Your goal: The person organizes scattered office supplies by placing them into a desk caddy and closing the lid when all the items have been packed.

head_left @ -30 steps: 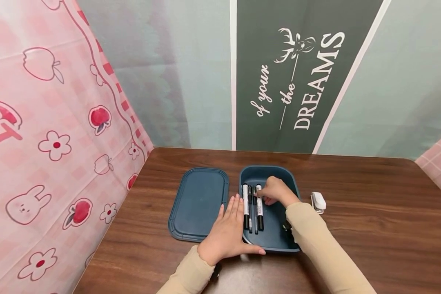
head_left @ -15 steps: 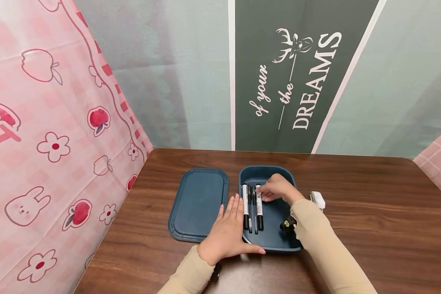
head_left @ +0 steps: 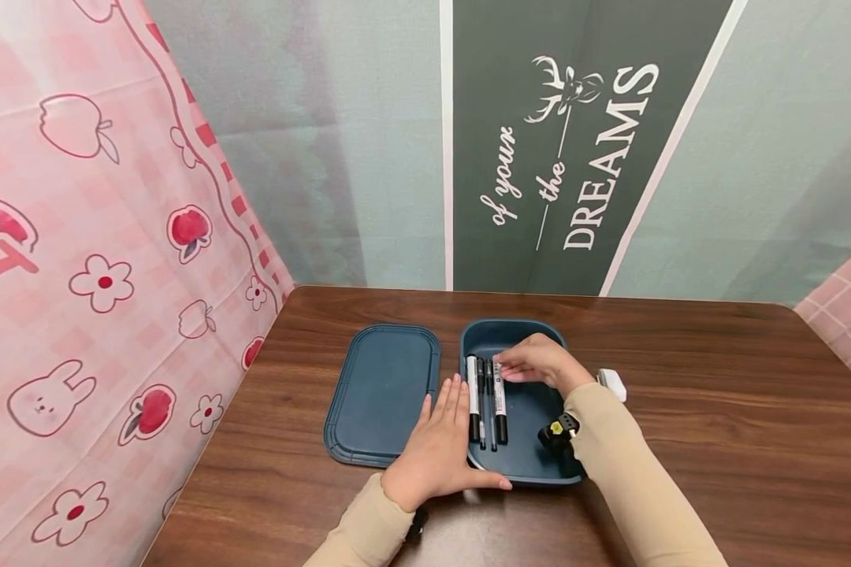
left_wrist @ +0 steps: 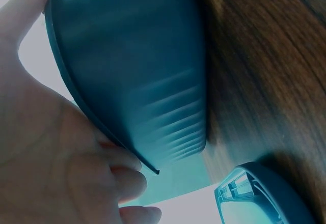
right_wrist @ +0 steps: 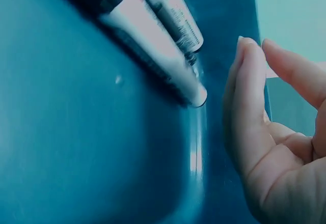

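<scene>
A blue rectangular box point(head_left: 532, 453) stands uncovered on the table. Along its left side lie two white markers with black caps, the left one point(head_left: 473, 386) and the right one point(head_left: 500, 400), with two slim black pens point(head_left: 482, 394) side by side between them. My left hand point(head_left: 436, 457) rests on the box's left rim, fingers straight and thumb along the front edge; the left wrist view shows the box's outer wall point(left_wrist: 137, 71). My right hand point(head_left: 539, 362) hovers inside the box by the right marker's upper end. In the right wrist view its fingers point(right_wrist: 244, 91) are apart from the markers.
The blue lid point(head_left: 383, 394) lies flat left of the box. Right of it sits a small white stapler-like object point(head_left: 613, 384), partly behind my sleeve. A wooden table point(head_left: 737, 425) bears everything, with pink and green curtains point(head_left: 369, 142) behind.
My right hand has drawn back to the right from the upper ends of the pens, and its sleeve now covers part of the white object. The left hand has stayed put.
</scene>
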A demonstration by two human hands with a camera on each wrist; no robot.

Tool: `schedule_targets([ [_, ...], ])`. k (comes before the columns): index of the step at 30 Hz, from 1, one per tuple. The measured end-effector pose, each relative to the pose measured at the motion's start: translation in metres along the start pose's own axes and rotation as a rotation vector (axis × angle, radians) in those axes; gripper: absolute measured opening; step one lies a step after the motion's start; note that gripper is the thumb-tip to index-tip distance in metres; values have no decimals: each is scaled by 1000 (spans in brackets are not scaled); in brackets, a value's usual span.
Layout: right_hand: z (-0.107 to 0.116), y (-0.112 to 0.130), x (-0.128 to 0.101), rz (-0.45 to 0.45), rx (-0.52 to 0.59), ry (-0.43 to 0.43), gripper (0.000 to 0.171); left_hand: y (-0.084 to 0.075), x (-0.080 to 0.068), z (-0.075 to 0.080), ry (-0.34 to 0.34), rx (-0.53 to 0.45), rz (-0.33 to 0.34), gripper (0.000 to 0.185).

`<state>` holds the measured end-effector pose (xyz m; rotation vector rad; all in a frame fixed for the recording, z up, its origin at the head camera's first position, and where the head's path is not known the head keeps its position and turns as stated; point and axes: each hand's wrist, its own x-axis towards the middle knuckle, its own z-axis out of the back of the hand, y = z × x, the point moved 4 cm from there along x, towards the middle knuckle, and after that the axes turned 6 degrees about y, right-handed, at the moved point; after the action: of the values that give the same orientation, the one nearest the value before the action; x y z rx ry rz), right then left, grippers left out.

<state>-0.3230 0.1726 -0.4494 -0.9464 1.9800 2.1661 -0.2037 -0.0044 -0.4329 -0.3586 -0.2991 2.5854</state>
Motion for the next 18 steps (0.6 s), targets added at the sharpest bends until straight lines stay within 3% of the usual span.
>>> schedule_targets([
  [8,0,4,-1,16,173,40,28,0,1,0,2,-3,4,126],
  [14,0,6,-1,18,317,77,11,0,2,0,5,-9,10,127],
  [18,1,8,-2,17,380,95,20,0,2,0,5,-4,13,127],
])
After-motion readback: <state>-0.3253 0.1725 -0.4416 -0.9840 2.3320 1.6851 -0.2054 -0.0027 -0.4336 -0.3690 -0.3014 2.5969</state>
